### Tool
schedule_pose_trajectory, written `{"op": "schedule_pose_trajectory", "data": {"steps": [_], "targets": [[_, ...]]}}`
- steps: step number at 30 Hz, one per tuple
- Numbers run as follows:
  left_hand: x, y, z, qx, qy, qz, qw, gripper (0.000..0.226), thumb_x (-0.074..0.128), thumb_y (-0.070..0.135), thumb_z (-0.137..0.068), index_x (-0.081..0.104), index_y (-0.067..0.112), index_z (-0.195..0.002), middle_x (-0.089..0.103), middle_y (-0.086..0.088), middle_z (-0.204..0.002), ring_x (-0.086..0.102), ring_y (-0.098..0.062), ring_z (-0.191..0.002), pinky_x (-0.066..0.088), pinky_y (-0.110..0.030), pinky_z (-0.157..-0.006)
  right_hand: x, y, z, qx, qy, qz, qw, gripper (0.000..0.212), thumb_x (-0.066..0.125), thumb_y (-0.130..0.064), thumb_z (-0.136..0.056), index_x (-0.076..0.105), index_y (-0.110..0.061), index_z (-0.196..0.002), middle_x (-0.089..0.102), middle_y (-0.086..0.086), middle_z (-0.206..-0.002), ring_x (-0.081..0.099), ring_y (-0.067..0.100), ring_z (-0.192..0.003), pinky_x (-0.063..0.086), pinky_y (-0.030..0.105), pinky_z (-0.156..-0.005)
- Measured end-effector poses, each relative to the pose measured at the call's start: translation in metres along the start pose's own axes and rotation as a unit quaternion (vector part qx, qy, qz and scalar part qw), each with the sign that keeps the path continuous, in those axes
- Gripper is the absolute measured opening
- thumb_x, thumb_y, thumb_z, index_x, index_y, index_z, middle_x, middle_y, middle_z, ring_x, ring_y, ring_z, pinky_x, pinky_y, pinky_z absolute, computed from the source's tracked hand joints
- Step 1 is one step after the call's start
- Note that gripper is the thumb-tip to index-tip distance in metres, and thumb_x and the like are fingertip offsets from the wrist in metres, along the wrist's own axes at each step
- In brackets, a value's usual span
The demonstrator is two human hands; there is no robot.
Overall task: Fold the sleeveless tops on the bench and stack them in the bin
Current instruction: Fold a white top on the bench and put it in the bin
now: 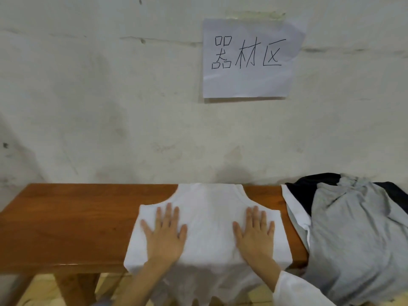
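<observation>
A white sleeveless top [209, 219] lies spread flat across the brown wooden bench [72, 226], its neck toward the wall and its hem hanging over the front edge. My left hand [164, 234] presses flat on the top's left half, fingers straight and spread. My right hand [255, 234] presses flat on the right half in the same way. Neither hand holds any cloth. No bin is in view.
A heap of more tops sits on the bench's right end: a grey one [353, 235] over a dark navy one [309, 186] and a white one [295, 208]. A paper sign [249, 58] hangs on the wall behind. Tiled floor shows below the bench.
</observation>
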State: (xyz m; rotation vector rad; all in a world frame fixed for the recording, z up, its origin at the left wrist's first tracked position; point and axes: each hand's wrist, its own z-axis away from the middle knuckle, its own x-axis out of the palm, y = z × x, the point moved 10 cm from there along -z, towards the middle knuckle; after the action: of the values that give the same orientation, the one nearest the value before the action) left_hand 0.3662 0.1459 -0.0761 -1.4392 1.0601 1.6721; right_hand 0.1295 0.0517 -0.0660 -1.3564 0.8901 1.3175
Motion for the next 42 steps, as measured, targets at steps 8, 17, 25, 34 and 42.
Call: {"op": "schedule_pose_trajectory", "data": {"steps": [8,17,25,34,42], "targets": [[-0.013,-0.015,-0.029,-0.057,0.005,-0.021,0.998,0.071,0.001,0.058,-0.094,-0.014,0.017,-0.150,-0.020,-0.001,-0.157,-0.017,-0.024,-0.146,-0.013,-0.058,-0.111,0.001,-0.001,-0.012,0.029,0.001,-0.015,0.999,0.080,-0.001,-0.067,-0.088,-0.015,-0.020,-0.150,-0.019,0.002,-0.158,-0.016,0.026,-0.146,-0.009,0.046,-0.118],[-0.030,0.067,-0.085,0.128,0.046,-0.015,0.991,0.082,0.003,0.042,-0.080,0.039,0.001,-0.142,0.027,-0.014,-0.154,0.024,-0.029,-0.143,0.013,-0.047,-0.116,0.002,-0.007,-0.022,0.011,0.013,-0.015,1.000,0.082,-0.009,-0.066,-0.081,-0.020,-0.020,-0.148,-0.023,0.001,-0.157,-0.021,0.025,-0.144,-0.014,0.045,-0.115],[-0.021,0.028,-0.104,-0.023,0.036,-0.041,0.998,0.075,0.004,0.054,-0.094,0.017,0.007,-0.150,0.013,-0.011,-0.159,0.005,-0.026,-0.147,-0.003,-0.044,-0.118,0.006,-0.005,-0.024,0.013,0.018,-0.017,1.000,0.085,-0.017,-0.071,-0.078,-0.020,-0.022,-0.148,-0.024,0.000,-0.157,-0.021,0.025,-0.144,-0.017,0.045,-0.114],[-0.003,0.025,-0.038,0.007,-0.026,-0.045,0.999,0.076,-0.008,0.065,-0.088,-0.009,0.025,-0.152,-0.014,-0.003,-0.159,-0.014,-0.026,-0.146,-0.009,-0.054,-0.114,0.007,0.004,-0.003,0.032,0.010,-0.014,0.999,0.087,-0.019,-0.068,-0.076,-0.017,-0.022,-0.150,-0.019,0.002,-0.158,-0.016,0.027,-0.145,-0.014,0.045,-0.114],[-0.044,0.033,0.008,0.043,0.075,0.126,0.988,0.054,0.032,0.043,-0.101,0.028,0.017,-0.148,0.023,-0.008,-0.156,0.018,-0.026,-0.144,0.008,-0.043,-0.117,-0.028,0.016,0.005,-0.015,-0.021,-0.221,0.975,0.064,0.036,-0.051,-0.097,0.022,-0.016,-0.149,0.021,0.004,-0.157,0.021,0.023,-0.144,0.016,0.040,-0.116]]}}
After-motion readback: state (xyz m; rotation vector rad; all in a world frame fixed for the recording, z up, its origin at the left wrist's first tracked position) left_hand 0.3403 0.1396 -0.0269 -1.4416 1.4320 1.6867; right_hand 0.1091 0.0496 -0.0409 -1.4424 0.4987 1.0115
